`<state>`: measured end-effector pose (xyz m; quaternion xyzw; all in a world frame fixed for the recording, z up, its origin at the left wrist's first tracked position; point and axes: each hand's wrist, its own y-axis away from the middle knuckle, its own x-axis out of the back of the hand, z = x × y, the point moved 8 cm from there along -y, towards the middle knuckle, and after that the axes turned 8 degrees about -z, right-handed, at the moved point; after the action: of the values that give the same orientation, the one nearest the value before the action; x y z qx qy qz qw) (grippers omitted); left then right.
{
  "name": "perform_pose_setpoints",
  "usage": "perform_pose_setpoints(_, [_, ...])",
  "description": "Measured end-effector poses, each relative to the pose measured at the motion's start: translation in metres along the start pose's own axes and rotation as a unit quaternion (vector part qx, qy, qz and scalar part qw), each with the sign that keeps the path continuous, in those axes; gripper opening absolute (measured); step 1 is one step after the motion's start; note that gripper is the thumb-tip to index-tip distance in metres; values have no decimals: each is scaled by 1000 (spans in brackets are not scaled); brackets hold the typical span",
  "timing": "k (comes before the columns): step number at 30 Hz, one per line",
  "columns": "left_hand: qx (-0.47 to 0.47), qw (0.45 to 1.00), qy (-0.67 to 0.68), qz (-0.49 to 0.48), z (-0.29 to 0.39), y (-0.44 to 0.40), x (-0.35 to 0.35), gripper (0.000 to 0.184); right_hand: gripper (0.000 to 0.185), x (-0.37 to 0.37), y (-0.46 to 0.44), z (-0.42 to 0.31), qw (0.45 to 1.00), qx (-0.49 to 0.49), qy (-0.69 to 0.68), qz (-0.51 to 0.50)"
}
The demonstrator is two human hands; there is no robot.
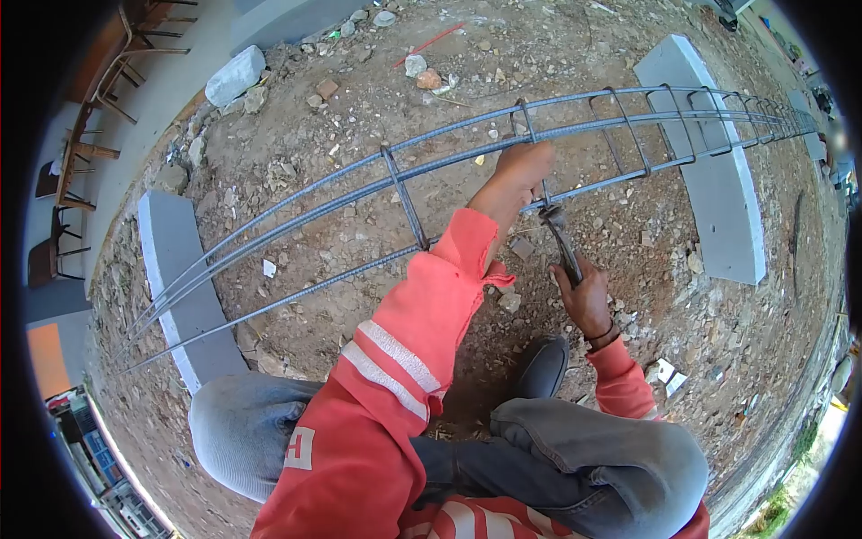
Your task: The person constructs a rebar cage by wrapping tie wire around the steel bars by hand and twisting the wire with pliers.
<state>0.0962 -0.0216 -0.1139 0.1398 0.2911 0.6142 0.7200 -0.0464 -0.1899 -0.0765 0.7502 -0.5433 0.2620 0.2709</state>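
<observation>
A long rebar cage [467, 156] crosses in front of me, its ribbed bars joined by square wire stirrups [401, 193]. My left hand [524, 171] is closed around a stirrup at the middle of the cage; its fingertips are partly hidden. Below it, my right hand [588, 301] grips the handles of a pair of pincers [564, 242]. The pincers' jaws are up against the lowest bar, where that same stirrup meets it. Any tie wire in the jaws is too small to make out.
The cage rests on a grey block [184, 269] at left and another grey block [709, 180] at right. Stones and rubble cover the dirt ground [314, 260]. A large pale rock [235, 75] lies upper left, near wooden chairs [112, 81]. My boot [543, 366] is close below the pincers.
</observation>
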Motion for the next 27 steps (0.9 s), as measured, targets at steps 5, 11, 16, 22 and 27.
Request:
perform_pose_setpoints(5, [2, 994, 107, 1, 0, 6, -5, 8, 27, 19, 11, 1, 997, -31, 70, 7])
perform_pose_setpoints(11, [2, 987, 143, 74, 1, 17, 2, 11, 37, 26, 23, -20, 984, -99, -23, -144])
perform_pose_setpoints(16, [18, 989, 142, 48, 0, 15, 2, 13, 34, -2, 40, -12, 834, -211, -383, -337])
perform_pose_setpoints(22, [5, 989, 143, 39, -1, 8, 4, 15, 29, -31, 62, -17, 526, -216, -678, -465])
perform_pose_setpoints(27, [-17, 989, 141, 40, 3, 8, 0, 17, 43, 47, 37, -20, 984, -69, -10, -163])
